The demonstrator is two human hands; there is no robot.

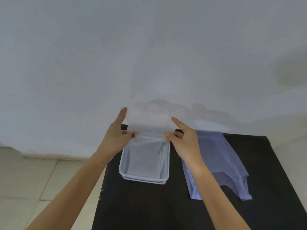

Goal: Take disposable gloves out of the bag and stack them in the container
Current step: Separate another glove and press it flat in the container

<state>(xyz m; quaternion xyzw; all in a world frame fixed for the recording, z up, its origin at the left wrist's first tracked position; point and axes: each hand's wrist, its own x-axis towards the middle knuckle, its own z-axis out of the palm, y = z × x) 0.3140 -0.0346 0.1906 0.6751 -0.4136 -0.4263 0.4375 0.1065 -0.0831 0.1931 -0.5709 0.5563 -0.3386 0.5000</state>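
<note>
Right now I am pinching a clear glove taut between my left hand and right hand, its long axis running hand to hand, directly above the container; the bag is lying beside my right wrist.

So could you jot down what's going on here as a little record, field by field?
surface: black table
container: clear plastic container, left part of the table, open top
bag: translucent bluish bag, lying to the right of the container
glove: thin clear glove stretched flat above the container's far edge
left hand: pinching the glove's left edge
right hand: pinching the glove's right edge
container contents: something pale at the bottom; cannot tell how many gloves
</note>
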